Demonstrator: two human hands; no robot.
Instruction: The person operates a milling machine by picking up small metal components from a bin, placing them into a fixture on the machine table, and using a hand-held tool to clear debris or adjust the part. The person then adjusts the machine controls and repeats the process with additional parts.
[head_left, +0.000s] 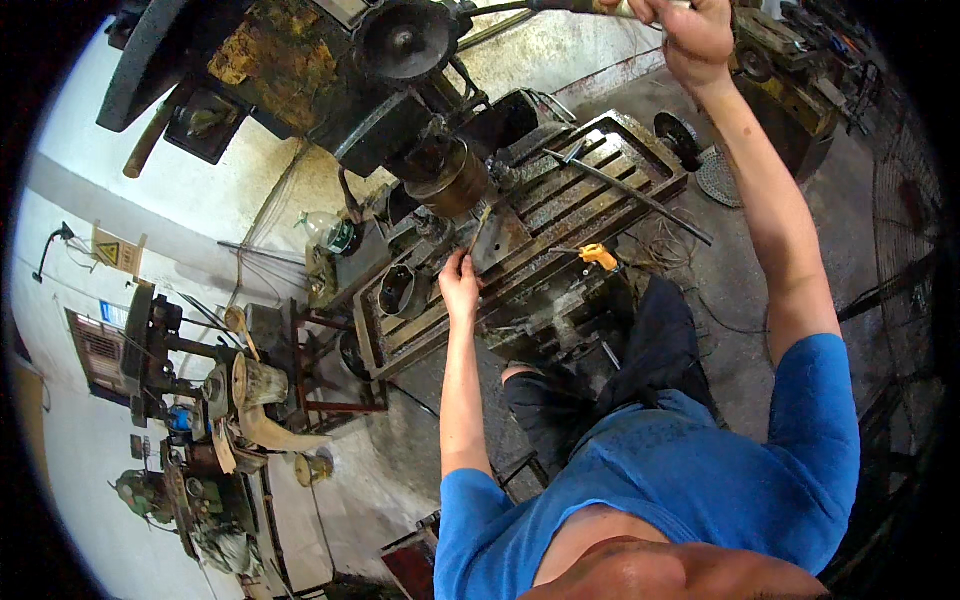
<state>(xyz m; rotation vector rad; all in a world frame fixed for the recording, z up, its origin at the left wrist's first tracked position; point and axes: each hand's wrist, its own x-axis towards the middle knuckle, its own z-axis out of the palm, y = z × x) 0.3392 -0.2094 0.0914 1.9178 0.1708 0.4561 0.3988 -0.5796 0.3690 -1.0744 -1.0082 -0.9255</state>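
Pinching thin stick (481,229) in left hand (460,285), mid-frame; likely light, stiff, best held at near end. Clasping lever (555,4) with right hand (693,32), upper right of frame; probably rigid, best gripped at end.

Thin straight pale stick (484,222), centre of the frame: light tan.
Slotted long metal machine table (610,150), upper centre: grey-brown, striped by dark parallel slots.
Round brownish metal cylinder (450,180), above centre: dull brown, with bronze shine.
Yellow gun-shaped tool (598,256), right of centre: bright yellow.
Short-sleeved blue cloth shirt (700,475), lower right: plain blue, darker patch near the hem.
Dark cloth trousers (655,345), below the yellow tool: plain black.
Flat machine panel (275,65), upper left: black with yellow-brown patches.
Triangular warning sign (108,252), left edge: yellow, black outline.
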